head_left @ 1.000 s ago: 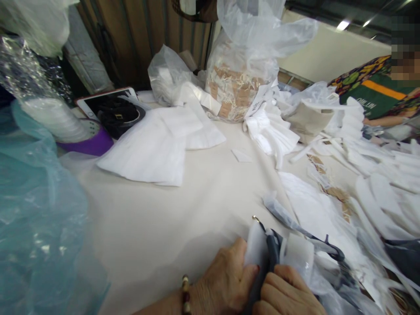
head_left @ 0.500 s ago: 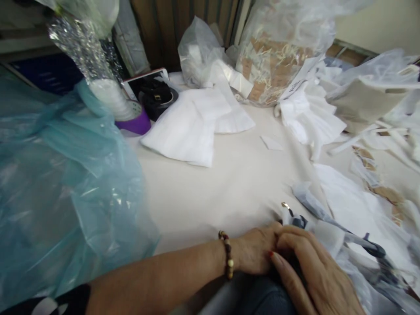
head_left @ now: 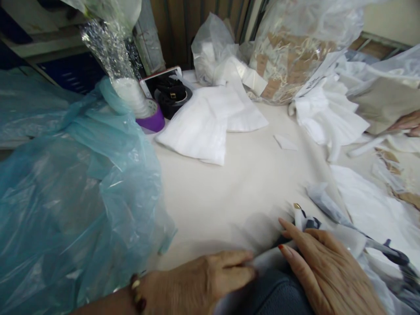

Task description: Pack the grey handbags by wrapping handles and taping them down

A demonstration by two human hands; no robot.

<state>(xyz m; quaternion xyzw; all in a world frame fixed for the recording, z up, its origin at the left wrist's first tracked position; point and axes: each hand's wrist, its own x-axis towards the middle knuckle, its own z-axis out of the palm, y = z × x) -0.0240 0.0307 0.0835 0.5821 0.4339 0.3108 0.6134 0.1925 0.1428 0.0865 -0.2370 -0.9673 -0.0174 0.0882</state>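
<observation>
A dark navy leather-like item, seemingly a bag (head_left: 278, 293), lies at the bottom edge, mostly cut off. Along its near-left side runs a pale, thin sheet (head_left: 267, 261). My left hand (head_left: 197, 280), with a bead bracelet at the wrist, has its fingers bent together at the edge of that sheet. Over the navy item's right side lies my right hand (head_left: 328, 267), fingers stretched and thumb apart. Just beyond its fingertips are a small gold-coloured metal piece (head_left: 297, 206) and dark straps partly wrapped in white. The underside of both hands is hidden.
Crumpled blue-green plastic (head_left: 131, 175) fills the left. Behind are a purple tape roll (head_left: 152, 120), a black tape roll (head_left: 172, 105), white cloth-like sheets (head_left: 203, 127) and a clear bag of paper scraps (head_left: 288, 65). Another person's hand (head_left: 408, 122) is at far right.
My left hand has drawn back leftward from beside the right hand, uncovering the pale sheet. The right hand's fingers have straightened. Another person's hand has appeared at the right edge.
</observation>
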